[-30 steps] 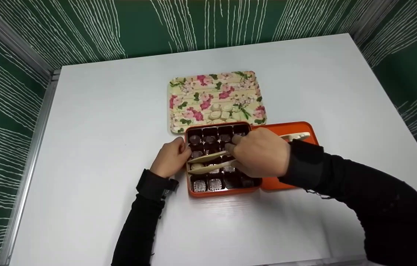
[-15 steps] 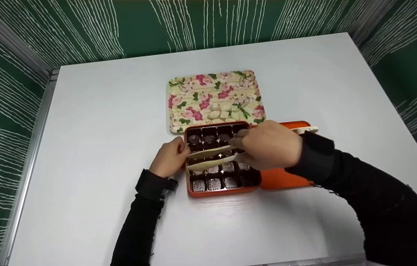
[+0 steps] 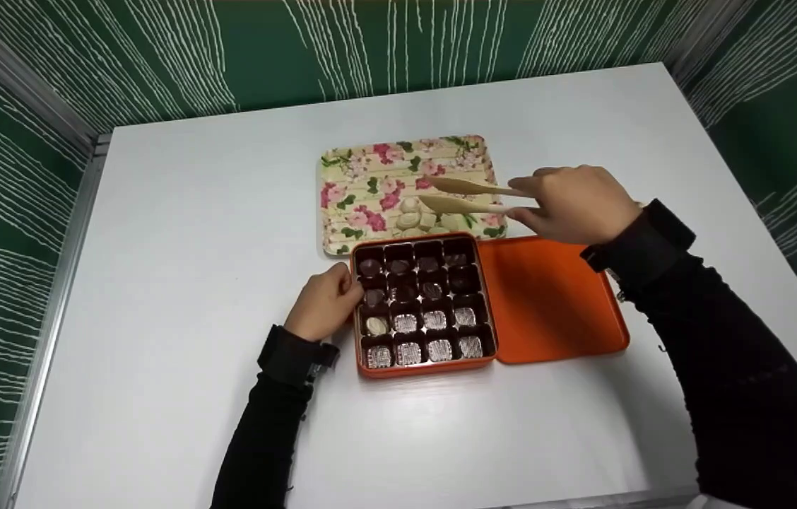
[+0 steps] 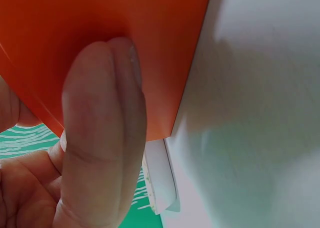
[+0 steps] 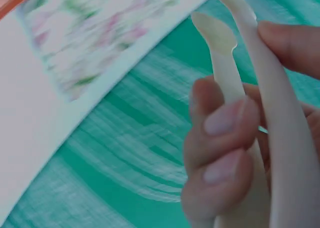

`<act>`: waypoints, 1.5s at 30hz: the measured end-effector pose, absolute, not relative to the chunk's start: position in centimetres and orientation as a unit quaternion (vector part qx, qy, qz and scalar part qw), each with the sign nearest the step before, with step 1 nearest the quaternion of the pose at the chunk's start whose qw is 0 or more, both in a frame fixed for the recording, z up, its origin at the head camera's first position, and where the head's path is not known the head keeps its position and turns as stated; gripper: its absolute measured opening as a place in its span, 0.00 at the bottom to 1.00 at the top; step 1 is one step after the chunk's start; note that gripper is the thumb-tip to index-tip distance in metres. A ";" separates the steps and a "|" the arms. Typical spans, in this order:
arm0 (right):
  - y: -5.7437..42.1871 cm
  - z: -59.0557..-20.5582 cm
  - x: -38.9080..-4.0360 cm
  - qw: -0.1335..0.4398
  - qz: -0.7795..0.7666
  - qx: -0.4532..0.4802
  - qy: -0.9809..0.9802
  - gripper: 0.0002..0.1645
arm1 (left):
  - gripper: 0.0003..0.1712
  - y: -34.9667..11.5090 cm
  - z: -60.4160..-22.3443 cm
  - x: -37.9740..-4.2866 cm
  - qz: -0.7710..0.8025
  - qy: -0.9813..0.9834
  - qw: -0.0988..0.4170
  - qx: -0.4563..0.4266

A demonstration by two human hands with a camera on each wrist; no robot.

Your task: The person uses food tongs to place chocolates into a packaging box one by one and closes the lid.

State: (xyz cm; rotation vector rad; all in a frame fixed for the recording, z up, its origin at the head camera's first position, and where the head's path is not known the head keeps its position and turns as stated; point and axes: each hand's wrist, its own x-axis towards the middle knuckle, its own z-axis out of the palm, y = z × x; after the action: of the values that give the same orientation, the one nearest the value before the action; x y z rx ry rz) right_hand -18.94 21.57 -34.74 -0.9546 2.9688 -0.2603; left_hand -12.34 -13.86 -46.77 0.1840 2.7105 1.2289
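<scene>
An orange box of chocolates point(image 3: 405, 371) lies on the white table, divided into small dark compartments. Dark chocolates point(image 3: 399, 265) sit in its far rows, and one pale chocolate point(image 3: 376, 326) lies at the left, among shiny-bottomed compartments nearer the front. My left hand point(image 3: 323, 302) grips the box's left side, thumb at the rim; in the left wrist view its fingers point(image 4: 97, 128) press the outer wall. My right hand point(image 3: 579, 201) holds cream tongs point(image 3: 458, 205) by their arms, raised over the patterned tray point(image 3: 349, 170). The tong tips stand apart, with nothing visible between them.
Against the box's right side lies its orange lid point(image 3: 557, 304), partly under the right forearm. The tray sits just behind the box. Green walls with white streaks point(image 3: 370, 49) border the white table point(image 3: 179, 268) at the back and sides.
My right hand has lifted the tongs out from over the box and swung them back and to the right, over the tray. The left hand has stayed at the box's side.
</scene>
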 end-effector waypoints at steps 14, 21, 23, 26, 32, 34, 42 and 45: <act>23.5 -39.3 -23.7 0.053 -0.036 -0.285 0.957 0.24 | 0.11 -13.9 -46.8 -12.4 0.414 0.904 0.083 0.059; 22.9 -39.6 -25.4 0.070 -0.052 -0.305 0.949 0.23 | 0.13 -13.9 -46.7 -12.4 0.409 0.907 0.081 0.060; 22.5 -39.6 -25.7 0.078 -0.054 -0.307 0.947 0.23 | 0.12 -13.9 -46.7 -12.4 0.409 0.907 0.083 0.060; 21.9 -39.7 -26.1 0.082 -0.060 -0.312 0.944 0.23 | 0.12 -13.9 -46.8 -12.4 0.407 0.907 0.084 0.059; 21.7 -40.2 -26.0 0.058 -0.077 -0.313 0.945 0.21 | 0.13 -13.9 -46.9 -12.3 0.404 0.909 0.079 0.065; 21.8 -40.4 -25.8 0.049 -0.076 -0.306 0.948 0.19 | 0.13 -13.9 -46.9 -12.3 0.404 0.909 0.077 0.069; 23.4 -39.9 -24.8 0.056 -0.100 -0.274 0.955 0.16 | 0.13 -13.9 -46.9 -12.4 0.403 0.910 0.077 0.064; 24.0 -39.1 -24.0 0.054 -0.120 -0.275 0.952 0.18 | 0.13 -13.9 -46.8 -12.4 0.401 0.911 0.079 0.060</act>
State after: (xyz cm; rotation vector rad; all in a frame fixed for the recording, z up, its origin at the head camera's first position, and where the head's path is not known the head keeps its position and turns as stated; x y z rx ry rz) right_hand -23.95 24.01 -39.13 -0.8369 2.8934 -0.3649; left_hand -12.36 -13.89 -46.83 0.1805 2.7258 1.1997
